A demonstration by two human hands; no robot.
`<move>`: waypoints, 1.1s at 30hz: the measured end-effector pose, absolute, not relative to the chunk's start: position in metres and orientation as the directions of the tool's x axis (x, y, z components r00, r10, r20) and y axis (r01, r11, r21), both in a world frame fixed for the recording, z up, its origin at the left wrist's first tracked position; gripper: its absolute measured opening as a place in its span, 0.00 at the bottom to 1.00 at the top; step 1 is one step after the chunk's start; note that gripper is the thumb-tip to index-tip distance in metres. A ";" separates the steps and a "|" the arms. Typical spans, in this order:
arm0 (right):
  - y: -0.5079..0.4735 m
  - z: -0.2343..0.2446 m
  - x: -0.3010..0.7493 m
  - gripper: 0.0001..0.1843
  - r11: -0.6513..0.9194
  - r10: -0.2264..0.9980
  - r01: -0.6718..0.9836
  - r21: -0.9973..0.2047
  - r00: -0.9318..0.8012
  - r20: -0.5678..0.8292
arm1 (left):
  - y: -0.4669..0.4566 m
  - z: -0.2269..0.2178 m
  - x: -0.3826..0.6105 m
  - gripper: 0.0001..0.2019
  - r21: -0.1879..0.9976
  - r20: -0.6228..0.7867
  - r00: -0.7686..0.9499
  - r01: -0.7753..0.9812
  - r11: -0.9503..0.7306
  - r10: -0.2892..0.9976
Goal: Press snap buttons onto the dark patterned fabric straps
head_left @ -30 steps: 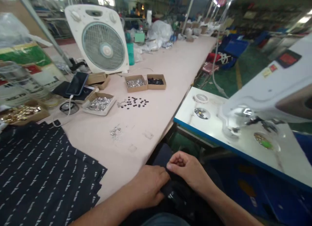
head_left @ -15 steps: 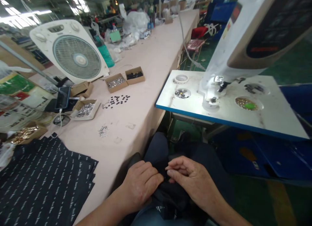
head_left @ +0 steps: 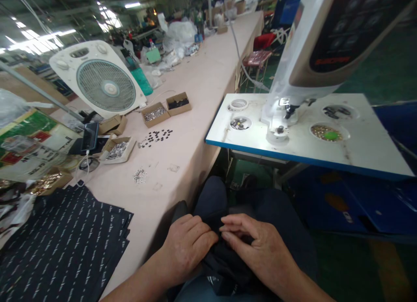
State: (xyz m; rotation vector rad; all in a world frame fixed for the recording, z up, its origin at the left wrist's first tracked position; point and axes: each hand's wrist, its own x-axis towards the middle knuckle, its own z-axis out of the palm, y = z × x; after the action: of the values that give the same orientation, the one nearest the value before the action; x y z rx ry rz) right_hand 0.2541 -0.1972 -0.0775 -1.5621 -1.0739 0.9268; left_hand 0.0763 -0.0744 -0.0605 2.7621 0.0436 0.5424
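My left hand (head_left: pixel 187 245) and my right hand (head_left: pixel 257 247) meet over my lap, both with fingers curled and pinching a piece of black fabric (head_left: pixel 224 265). The fabric bunches between and under the hands, below the edge of the long pink table (head_left: pixel 195 119). To my right front stands a press machine (head_left: pixel 325 46) on a white, blue-edged stand (head_left: pixel 293 150). A stack of black fabric pieces with white lettering (head_left: pixel 61 245) lies on the table at my left.
Small cardboard boxes of silver and black studs (head_left: pixel 166 109), loose black studs (head_left: pixel 158 135), a phone (head_left: pixel 89 137) and a white box fan (head_left: pixel 100 80) sit on the table. Round recesses in the machine stand hold small parts (head_left: pixel 325 132). Bags and clutter fill the table's far end.
The view has swung right and up, bringing the press machine and its stand fully into sight. Both hands stay on the black fabric in my lap, shifting only slightly.
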 end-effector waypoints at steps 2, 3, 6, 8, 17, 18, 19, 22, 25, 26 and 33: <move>-0.198 -0.078 0.254 0.12 -0.089 0.954 0.250 -0.964 0.299 -0.010 | -0.075 -0.060 0.077 0.12 0.314 0.368 0.925 -0.030 -0.949 0.092; -0.199 -0.078 0.254 0.12 -0.073 0.958 0.282 -0.957 0.285 0.011 | -0.075 -0.060 0.077 0.12 0.313 0.367 0.925 -0.025 -0.949 0.096; -0.199 -0.078 0.254 0.12 -0.029 0.971 0.388 -0.921 0.228 0.065 | -0.075 -0.062 0.076 0.10 0.321 0.351 0.929 -0.002 -0.947 0.117; -0.200 -0.075 0.255 0.13 -0.001 0.977 0.442 -0.897 0.193 0.094 | -0.076 -0.062 0.076 0.09 0.339 0.336 0.932 0.014 -0.941 0.135; -0.219 -0.056 0.267 0.50 -0.065 0.997 0.559 -0.826 0.064 -0.035 | -0.078 -0.064 0.081 0.09 0.513 0.233 0.927 0.140 -0.847 0.295; -0.219 -0.059 0.265 0.56 -0.068 0.998 0.574 -0.816 0.051 -0.047 | -0.077 -0.065 0.082 0.09 0.540 0.209 0.925 0.162 -0.826 0.318; -0.218 -0.062 0.262 0.58 -0.065 0.998 0.584 -0.809 0.040 -0.051 | -0.077 -0.066 0.082 0.09 0.561 0.182 0.921 0.191 -0.805 0.345; -0.210 -0.073 0.254 0.41 -0.069 0.997 0.584 -0.809 0.058 -0.044 | -0.077 -0.066 0.085 0.07 0.624 0.042 0.895 0.324 -0.712 0.444; -0.199 -0.077 0.252 0.33 -0.141 0.988 0.517 -0.844 0.131 -0.085 | -0.076 -0.059 0.089 0.04 0.685 -0.151 0.848 0.460 -0.565 0.508; -0.196 -0.076 0.253 0.31 -0.170 0.983 0.470 -0.866 0.143 -0.115 | -0.075 -0.057 0.090 0.03 0.703 -0.216 0.833 0.494 -0.511 0.509; -0.180 -0.061 0.272 0.24 -0.319 0.948 0.016 -0.948 -0.007 -0.319 | -0.061 -0.057 0.092 0.15 0.853 -0.503 0.807 0.521 0.027 0.309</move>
State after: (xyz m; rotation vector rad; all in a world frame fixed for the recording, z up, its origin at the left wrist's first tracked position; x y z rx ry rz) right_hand 0.2721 -0.1801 -0.0615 -1.4518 -1.0560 1.4454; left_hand 0.0923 -0.0606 -0.0567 1.5726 0.6805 -0.1853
